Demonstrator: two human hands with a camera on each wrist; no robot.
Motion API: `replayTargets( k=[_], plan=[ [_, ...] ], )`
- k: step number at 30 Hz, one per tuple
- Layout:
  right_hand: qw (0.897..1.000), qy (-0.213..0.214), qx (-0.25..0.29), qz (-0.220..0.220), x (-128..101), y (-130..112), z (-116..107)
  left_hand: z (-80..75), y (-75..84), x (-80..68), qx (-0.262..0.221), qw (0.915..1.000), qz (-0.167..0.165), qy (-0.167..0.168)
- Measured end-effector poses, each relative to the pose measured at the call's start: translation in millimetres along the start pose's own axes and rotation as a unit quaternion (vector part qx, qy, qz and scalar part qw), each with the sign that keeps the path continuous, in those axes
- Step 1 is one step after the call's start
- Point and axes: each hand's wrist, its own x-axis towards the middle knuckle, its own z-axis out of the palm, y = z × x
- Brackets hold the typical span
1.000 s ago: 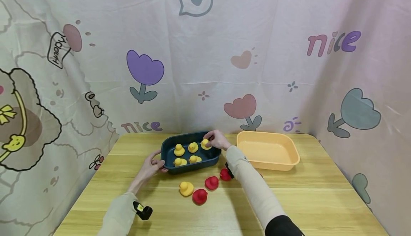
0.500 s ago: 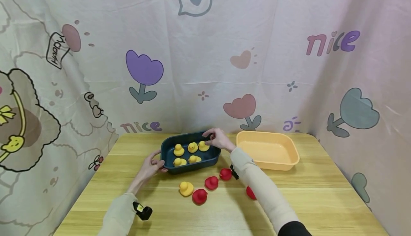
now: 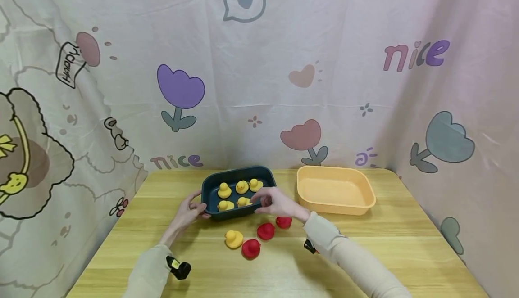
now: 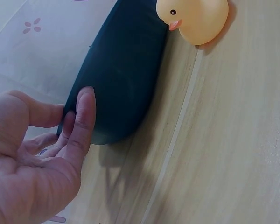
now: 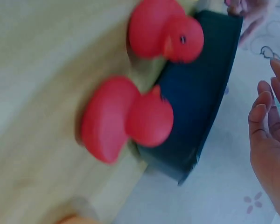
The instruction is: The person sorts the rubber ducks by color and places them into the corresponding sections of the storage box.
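Left hand (image 3: 190,210) grips left end of dark blue tray (image 3: 239,192) on bench (image 3: 405,244) — thumb over rim, fingers against outer wall. Five yellow ducks (image 3: 241,187) sit inside tray. Right hand (image 3: 277,202) hovers at tray's near right corner, fingers relaxed, holding nothing — just above red ducks (image 3: 266,231). Loose yellow duck (image 3: 233,239) on bench beside them. Orange tray (image 3: 334,190) sits right of blue one.

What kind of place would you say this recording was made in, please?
Probably a staged tabletop set rather than a lived-in room: a wooden table enclosed by a cartoon-print curtain, with rubber ducks and two plastic tubs, dark blue and orange.
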Motion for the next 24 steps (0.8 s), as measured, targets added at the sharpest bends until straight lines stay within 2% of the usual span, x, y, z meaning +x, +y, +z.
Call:
replayTargets(
  k=[9,15,24],
  plan=[
    [0.999,-0.027,0.014,-0.013,-6,-15,30,-2.9,-1.3,-1.1,-0.001,1.0,-0.006,-0.003],
    [0.997,-0.046,0.025,-0.047,1,-18,48,-1.5,0.4,-2.6,0.009,0.9999,-0.007,-0.001],
    [0.996,-0.047,0.003,-0.073,8,-11,59,1.1,3.0,-2.5,0.003,1.0,-0.009,0.001]
  ],
)
